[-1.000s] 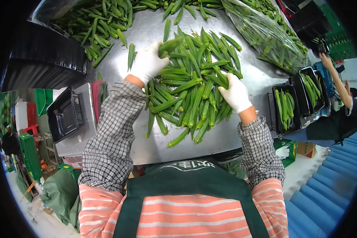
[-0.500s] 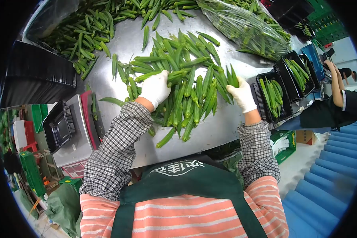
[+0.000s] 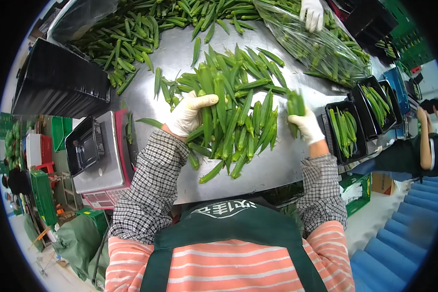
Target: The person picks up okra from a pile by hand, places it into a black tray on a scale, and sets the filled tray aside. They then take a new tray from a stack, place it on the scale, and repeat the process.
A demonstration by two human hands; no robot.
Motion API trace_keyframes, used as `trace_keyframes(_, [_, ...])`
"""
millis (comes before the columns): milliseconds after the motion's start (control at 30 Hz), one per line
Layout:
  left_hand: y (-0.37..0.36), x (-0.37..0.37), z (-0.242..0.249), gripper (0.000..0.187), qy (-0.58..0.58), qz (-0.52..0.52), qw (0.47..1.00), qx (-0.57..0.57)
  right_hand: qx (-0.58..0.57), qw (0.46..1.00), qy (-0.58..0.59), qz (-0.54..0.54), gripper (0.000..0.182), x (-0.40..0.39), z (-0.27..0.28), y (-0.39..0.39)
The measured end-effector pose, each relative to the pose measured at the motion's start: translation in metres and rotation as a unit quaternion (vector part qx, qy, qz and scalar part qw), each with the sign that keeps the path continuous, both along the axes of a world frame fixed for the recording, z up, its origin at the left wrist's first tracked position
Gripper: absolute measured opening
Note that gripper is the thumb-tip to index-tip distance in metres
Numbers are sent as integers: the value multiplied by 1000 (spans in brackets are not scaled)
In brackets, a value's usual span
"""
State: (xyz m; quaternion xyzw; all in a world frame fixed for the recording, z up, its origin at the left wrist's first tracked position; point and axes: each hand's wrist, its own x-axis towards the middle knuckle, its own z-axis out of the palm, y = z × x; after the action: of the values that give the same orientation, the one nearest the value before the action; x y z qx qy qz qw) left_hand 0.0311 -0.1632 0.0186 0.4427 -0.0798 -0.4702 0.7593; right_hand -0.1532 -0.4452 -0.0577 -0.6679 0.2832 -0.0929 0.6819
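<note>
A loose heap of green okra (image 3: 250,131) lies on the metal table in front of me. My left hand (image 3: 187,114), in a white glove, is at the heap's left side, its thumb and fingers closed round a few upright okra pods (image 3: 207,117). On the heap's right side, my gloved right hand (image 3: 307,125) grips a small bunch of okra (image 3: 295,104), smeared by motion. To the right of that hand stands a black tray (image 3: 343,152) with okra lined up in it.
Another black tray (image 3: 374,104) of okra stands behind. A plastic bag of okra (image 3: 316,48) lies back right, under another person's gloved hand (image 3: 312,14). Stacked black trays (image 3: 58,80) are at left, near a scale (image 3: 104,160) bearing a black tray (image 3: 84,148). More okra (image 3: 136,39) covers the back.
My left hand has gone from resting on the heap to holding pods upright. The right hand keeps its bunch, which has shifted slightly. Another person's gloved hand has appeared over the bag.
</note>
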Motion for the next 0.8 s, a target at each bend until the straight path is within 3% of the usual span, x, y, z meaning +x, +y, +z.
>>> trace_keyframes(100, [-1, -3, -7, 32, 28, 1, 999, -18, 206, 976, -65, -7, 38, -4, 30, 6])
trace_keyframes(300, [4, -13, -2, 32, 23, -21, 997, -73, 274, 947, -106, 132, 48, 36, 83, 87])
trace_keyframes(433, [36, -26, 25, 33, -3, 14, 997, -70, 304, 924, -105, 204, 43, 56, 98, 133])
trace_keyframes(633, [135, -25, 74, 36, -94, 128, 986, -45, 272, 918, -82, 277, 52, 102, 113, 196])
trace_keyframes(700, [196, -27, 110, 42, -219, 216, 950, 60, 193, 914, -82, 347, 55, 125, 128, 233])
trace_keyframes(800, [295, -28, 146, 39, -280, 318, 899, 113, 103, 894, -130, 416, 57, 158, 162, 309])
